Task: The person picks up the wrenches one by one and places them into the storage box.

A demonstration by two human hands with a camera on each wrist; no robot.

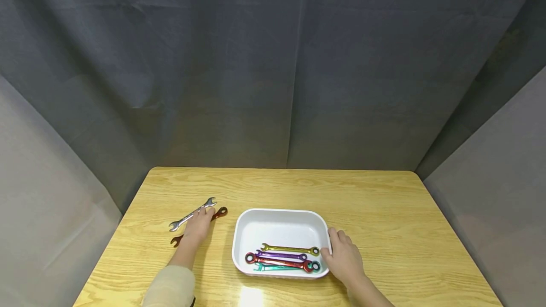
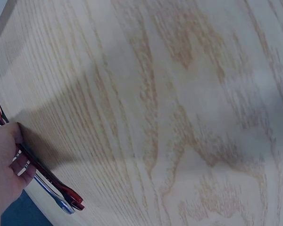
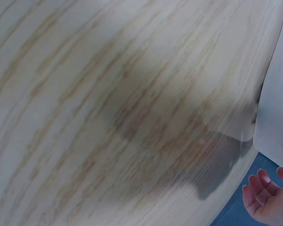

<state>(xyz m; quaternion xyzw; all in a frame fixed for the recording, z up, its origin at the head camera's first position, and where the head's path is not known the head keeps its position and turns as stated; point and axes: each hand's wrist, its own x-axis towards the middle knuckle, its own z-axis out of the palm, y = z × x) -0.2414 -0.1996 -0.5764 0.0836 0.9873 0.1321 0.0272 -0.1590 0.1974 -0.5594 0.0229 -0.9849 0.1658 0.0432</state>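
Observation:
My left hand (image 1: 198, 224) pinches a dark red wrench (image 1: 220, 212) at the left of the table. In the left wrist view, thumb and fingers lie on opposite sides of its shaft. Beside it, partly behind the fingers, is a silver open-ended wrench (image 1: 183, 221). A white tray (image 1: 279, 211) stands at the front middle. My right hand (image 1: 344, 256) holds its right rim, thumb over the edge and the other fingers outside, loosely bent in the right wrist view. Inside the tray lie a yellow wrench (image 1: 290, 249), a purple wrench (image 1: 281, 255), a red wrench (image 1: 279, 261) and a green wrench (image 1: 273, 267).
The wooden table (image 1: 384, 203) has rounded far corners. A dark grey curtain (image 1: 239, 84) hangs behind it, with pale panels at the left and right sides. The tray stands between my two hands, near the front of the view.

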